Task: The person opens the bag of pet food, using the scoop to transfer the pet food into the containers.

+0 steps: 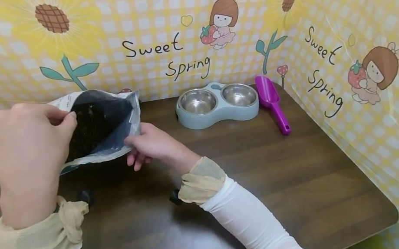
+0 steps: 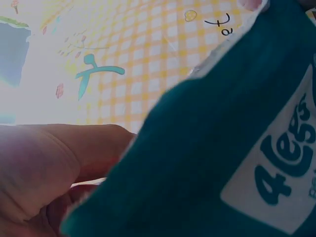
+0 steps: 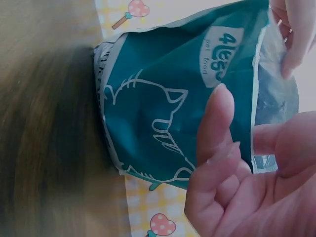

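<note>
Teal pet-food bag (image 1: 104, 123) sits at the table's (image 1: 272, 182) left rear, mouth open, dark kibble (image 1: 87, 128) visible inside. Left hand (image 1: 25, 149) pinches the near-left rim; right hand (image 1: 149, 144) pinches the right edge, thumb inside. Twin steel bowl feeder (image 1: 217, 103) and purple scoop (image 1: 272, 101) stand well right, untouched.

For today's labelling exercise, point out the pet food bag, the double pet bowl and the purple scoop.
pet food bag (image 3: 148, 89): right wrist view, teal printed front.
double pet bowl (image 1: 219, 117): head view, blue-grey front wall.
purple scoop (image 1: 279, 115): head view, handle.
</note>
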`<state>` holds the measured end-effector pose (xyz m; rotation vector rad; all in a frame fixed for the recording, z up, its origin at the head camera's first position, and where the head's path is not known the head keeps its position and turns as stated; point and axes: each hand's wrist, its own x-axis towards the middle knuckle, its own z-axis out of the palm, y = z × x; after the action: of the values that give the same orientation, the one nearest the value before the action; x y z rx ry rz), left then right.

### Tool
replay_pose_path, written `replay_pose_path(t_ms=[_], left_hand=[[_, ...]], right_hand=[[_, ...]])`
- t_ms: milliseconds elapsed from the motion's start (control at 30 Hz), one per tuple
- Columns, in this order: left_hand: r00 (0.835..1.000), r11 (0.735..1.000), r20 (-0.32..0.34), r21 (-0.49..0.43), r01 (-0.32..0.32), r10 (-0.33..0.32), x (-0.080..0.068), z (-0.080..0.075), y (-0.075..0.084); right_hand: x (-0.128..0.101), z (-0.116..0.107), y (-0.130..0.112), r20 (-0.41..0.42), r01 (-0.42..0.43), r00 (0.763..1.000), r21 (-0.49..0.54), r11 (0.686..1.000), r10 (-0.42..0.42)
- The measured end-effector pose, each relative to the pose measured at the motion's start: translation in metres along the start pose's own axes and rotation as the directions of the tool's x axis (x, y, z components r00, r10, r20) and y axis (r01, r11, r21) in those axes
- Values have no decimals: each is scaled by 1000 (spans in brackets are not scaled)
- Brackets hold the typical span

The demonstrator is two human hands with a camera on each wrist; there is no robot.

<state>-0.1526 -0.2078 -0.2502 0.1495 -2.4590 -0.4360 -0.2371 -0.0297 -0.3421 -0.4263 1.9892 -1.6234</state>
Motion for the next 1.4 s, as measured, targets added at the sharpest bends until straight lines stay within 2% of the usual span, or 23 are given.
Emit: replay_pose_path(t_ms=[200, 333, 433, 500, 533, 567, 633, 667, 733, 767, 800, 833, 867, 900, 967, 1033, 1100, 1200, 1333, 1400], left_hand=[[997, 1000, -74, -2, -1, 1, 0, 0, 0], [999, 1000, -47, -4, 5, -5, 0, 0, 1], [1000, 1000, -16, 6, 6, -6, 0, 0, 3], [1000, 1000, -17, 2, -1, 1, 0, 0, 4], [1000, 1000, -19, 0, -2, 2, 0, -1, 4], [1000, 1000, -19, -1, -4, 4, 0, -1, 4], [1000, 1000, -19, -4, -11, 11, 1, -1, 4], [1000, 1000, -14, -7, -10, 10, 1, -1, 4], [1000, 1000, -10, -10, -11, 11, 2, -1, 5], [1000, 1000, -8, -8, -11, 11, 2, -1, 5], [1000, 1000, -5, -7, -10, 10, 2, -1, 5], [1000, 1000, -3, -4, -10, 10, 2, -2, 5], [1000, 1000, -3, -3, -9, 9, 2, -2, 5], [1000, 1000, -4, -3, -8, 8, 2, -2, 5], [1000, 1000, 3, -5, -5, 5, 1, -3, 5], [1000, 1000, 13, -11, -4, 4, 1, -3, 4], [1000, 1000, 23, -15, -5, 5, 1, -4, 5], [999, 1000, 37, -15, -7, 7, 1, -5, 5], [999, 1000, 35, -11, -10, 10, -1, -6, 5], [1000, 1000, 29, -10, -11, 12, -1, -6, 4]], right_hand=[[-2, -4, -1, 12, -59, 998, 13, 998, 59], [-4, -4, -3, -23, -56, 998, -35, 998, 55], [-7, -5, -6, -54, -17, 999, -155, 988, 9], [-11, -6, -10, -124, -7, 992, -295, 956, -31], [-13, -7, -12, -165, 1, 984, -387, 922, -70], [-16, -7, -15, -194, 14, 973, -487, 873, -124], [-22, -8, -20, -211, 48, 945, -664, 746, -249], [-25, -8, -23, -172, 100, 928, -741, 664, -331], [-27, -7, -27, 17, 261, 886, -845, 467, -463], [-28, -6, -28, 134, 344, 863, -862, 372, -488], [-29, -3, -29, 237, 407, 846, -865, 292, -478], [-28, -1, -29, 326, 460, 830, -859, 225, -453], [-27, 2, -28, 396, 500, 819, -847, 178, -416], [-25, 6, -27, 443, 525, 815, -837, 153, -373], [-22, 12, -24, 481, 533, 818, -840, 103, -316], [-19, 15, -21, 486, 530, 823, -844, 88, -295], [-18, 17, -19, 489, 532, 821, -842, 85, -295], [-20, 18, -20, 480, 518, 835, -850, 92, -268], [-22, 18, -22, 485, 517, 841, -852, 89, -240], [-22, 15, -24, 490, 521, 842, -848, 101, -225]])
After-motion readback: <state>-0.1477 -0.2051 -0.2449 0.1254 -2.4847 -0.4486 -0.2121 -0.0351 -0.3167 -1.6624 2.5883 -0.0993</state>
